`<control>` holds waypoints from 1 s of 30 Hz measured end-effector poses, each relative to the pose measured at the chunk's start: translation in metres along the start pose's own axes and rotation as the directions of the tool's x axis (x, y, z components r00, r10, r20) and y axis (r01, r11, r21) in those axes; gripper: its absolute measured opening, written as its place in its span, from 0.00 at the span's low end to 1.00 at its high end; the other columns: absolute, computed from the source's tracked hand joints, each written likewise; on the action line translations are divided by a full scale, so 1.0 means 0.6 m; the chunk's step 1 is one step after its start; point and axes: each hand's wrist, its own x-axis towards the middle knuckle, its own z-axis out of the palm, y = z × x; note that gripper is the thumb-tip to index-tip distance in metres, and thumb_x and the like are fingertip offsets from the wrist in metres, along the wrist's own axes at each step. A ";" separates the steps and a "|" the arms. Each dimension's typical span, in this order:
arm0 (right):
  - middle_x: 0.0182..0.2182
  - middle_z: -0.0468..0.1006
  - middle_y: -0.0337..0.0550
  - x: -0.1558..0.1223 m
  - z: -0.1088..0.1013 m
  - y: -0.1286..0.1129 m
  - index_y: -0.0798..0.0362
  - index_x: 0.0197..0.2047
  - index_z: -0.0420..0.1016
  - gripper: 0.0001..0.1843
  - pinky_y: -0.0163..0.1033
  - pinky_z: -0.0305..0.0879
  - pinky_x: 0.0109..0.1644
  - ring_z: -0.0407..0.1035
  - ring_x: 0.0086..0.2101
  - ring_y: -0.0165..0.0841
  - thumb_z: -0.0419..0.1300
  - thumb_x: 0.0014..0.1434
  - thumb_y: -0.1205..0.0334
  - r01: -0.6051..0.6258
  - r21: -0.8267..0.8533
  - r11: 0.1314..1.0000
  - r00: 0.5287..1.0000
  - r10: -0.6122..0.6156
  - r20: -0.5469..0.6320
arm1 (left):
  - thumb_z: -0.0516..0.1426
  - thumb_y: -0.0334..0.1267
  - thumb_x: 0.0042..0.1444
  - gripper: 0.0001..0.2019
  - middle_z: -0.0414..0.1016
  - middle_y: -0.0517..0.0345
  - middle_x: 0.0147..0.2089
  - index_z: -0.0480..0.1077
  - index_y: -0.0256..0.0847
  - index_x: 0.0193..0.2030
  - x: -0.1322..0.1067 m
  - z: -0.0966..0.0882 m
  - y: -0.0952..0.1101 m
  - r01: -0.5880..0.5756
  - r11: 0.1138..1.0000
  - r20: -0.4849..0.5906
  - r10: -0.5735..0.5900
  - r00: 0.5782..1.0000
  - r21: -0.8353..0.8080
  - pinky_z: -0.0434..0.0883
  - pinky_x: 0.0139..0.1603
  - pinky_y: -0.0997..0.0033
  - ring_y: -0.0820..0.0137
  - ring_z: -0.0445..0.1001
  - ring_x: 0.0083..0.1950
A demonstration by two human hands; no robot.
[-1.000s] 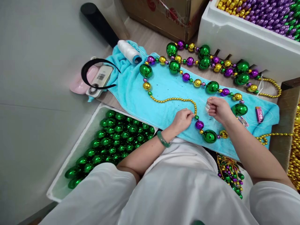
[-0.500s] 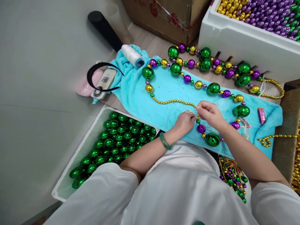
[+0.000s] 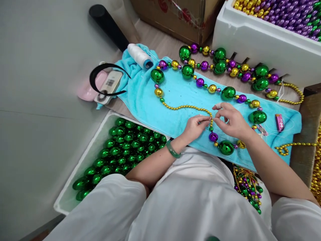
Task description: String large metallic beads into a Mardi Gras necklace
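Note:
My left hand pinches the strand of small gold beads of a bead necklace where it meets the larger beads. Just right of that pinch, my right hand is open, thumb and index finger apart, its fingertips close to the strand. Below the hands hang a purple bead and a big green bead of the same necklace. The necklace loops over a turquoise towel, with big green, purple and gold beads along its far side. Whether a thread lies between my fingers is too small to tell.
A white thread spool, a black headband and a pink lighter lie about the towel. A finished-looking necklace lies behind. Bead-filled foam boxes stand at left and back right; a cardboard box is behind.
My right hand has drawn slightly back from the strand, and its fingers have spread. My left hand keeps its pinch, with fingers a little straighter. The view has shifted slightly.

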 end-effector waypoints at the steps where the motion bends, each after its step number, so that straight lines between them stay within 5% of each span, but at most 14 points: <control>1: 0.47 0.73 0.51 0.001 -0.004 0.000 0.52 0.28 0.70 0.05 0.45 0.65 0.41 0.67 0.45 0.41 0.58 0.55 0.64 0.022 -0.048 0.999 1.000 -0.022 0.004 | 0.59 0.36 0.55 0.10 0.75 0.55 0.35 0.78 0.36 0.42 0.001 0.000 0.001 0.011 1.000 0.022 -0.011 1.000 -0.011 0.70 0.28 0.77 0.77 0.69 0.27; 5: 0.45 0.73 0.50 0.013 -0.016 -0.003 0.52 0.25 0.69 0.07 0.49 0.64 0.47 0.67 0.46 0.42 0.59 0.54 0.66 0.024 -0.088 0.996 1.000 -0.023 0.011 | 0.57 0.35 0.55 0.12 0.77 0.56 0.33 0.78 0.37 0.45 0.006 0.004 0.004 0.042 0.998 0.104 -0.036 0.994 -0.052 0.71 0.30 0.76 0.77 0.69 0.27; 12: 0.40 0.75 0.47 0.045 -0.033 -0.004 0.54 0.20 0.69 0.10 0.44 0.63 0.44 0.68 0.42 0.39 0.60 0.52 0.65 -0.172 0.023 0.985 0.978 0.168 0.124 | 0.57 0.33 0.54 0.12 0.77 0.56 0.31 0.76 0.34 0.44 0.012 0.010 0.005 0.109 0.991 0.110 -0.101 0.989 -0.072 0.69 0.29 0.76 0.77 0.69 0.26; 21: 0.34 0.74 0.45 0.062 -0.037 -0.004 0.53 0.22 0.71 0.09 0.42 0.62 0.42 0.69 0.39 0.38 0.61 0.53 0.64 -0.165 -0.102 0.981 0.960 0.183 0.213 | 0.54 0.32 0.55 0.20 0.76 0.62 0.32 0.59 0.41 0.54 0.014 0.012 0.004 0.165 0.981 0.134 -0.151 0.979 -0.098 0.67 0.25 0.80 0.78 0.70 0.25; 27: 0.37 0.74 0.47 0.083 -0.025 -0.022 0.54 0.24 0.72 0.06 0.43 0.62 0.46 0.68 0.42 0.40 0.59 0.52 0.66 -0.194 -0.228 0.954 0.928 0.254 0.272 | 0.54 0.28 0.51 0.10 0.77 0.59 0.35 0.70 0.36 0.41 0.018 0.011 0.012 0.047 0.990 0.202 -0.073 0.977 0.133 0.68 0.33 0.78 0.77 0.71 0.30; 30: 0.35 0.73 0.46 0.090 -0.014 -0.020 0.54 0.25 0.72 0.07 0.43 0.62 0.45 0.68 0.41 0.40 0.57 0.53 0.66 -0.195 -0.271 0.943 0.921 0.271 0.279 | 0.54 0.25 0.48 0.08 0.77 0.56 0.35 0.72 0.33 0.35 0.020 0.009 0.021 0.075 0.992 0.231 -0.098 0.968 0.106 0.68 0.33 0.77 0.76 0.71 0.31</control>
